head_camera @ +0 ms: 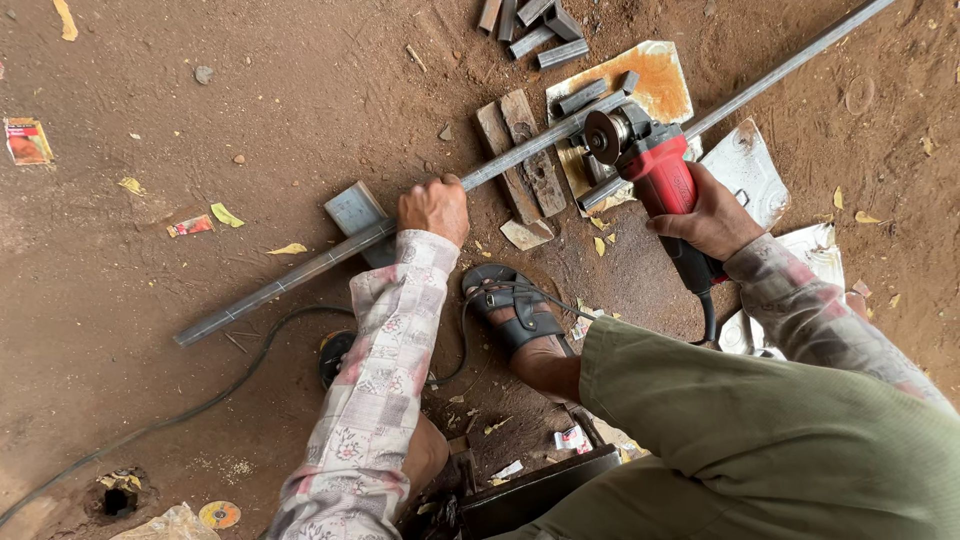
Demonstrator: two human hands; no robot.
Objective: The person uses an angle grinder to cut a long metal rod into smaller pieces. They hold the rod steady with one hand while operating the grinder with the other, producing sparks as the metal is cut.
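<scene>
The left hand (433,208) clamps the long steel tube (300,275) lying diagonally across wooden blocks (520,160), while the right hand (710,215) grips the red angle grinder (655,165), its disc touching the tube just beyond.

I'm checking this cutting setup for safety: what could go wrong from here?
The left hand is bare and grips the long metal tube not far from the angle grinder disc; a slip or kickback could likely reach it. The foot in an open sandal sits just below the cut, exposed to sparks or falling offcuts. The power cord trails across the dirt floor and might snag.
</scene>
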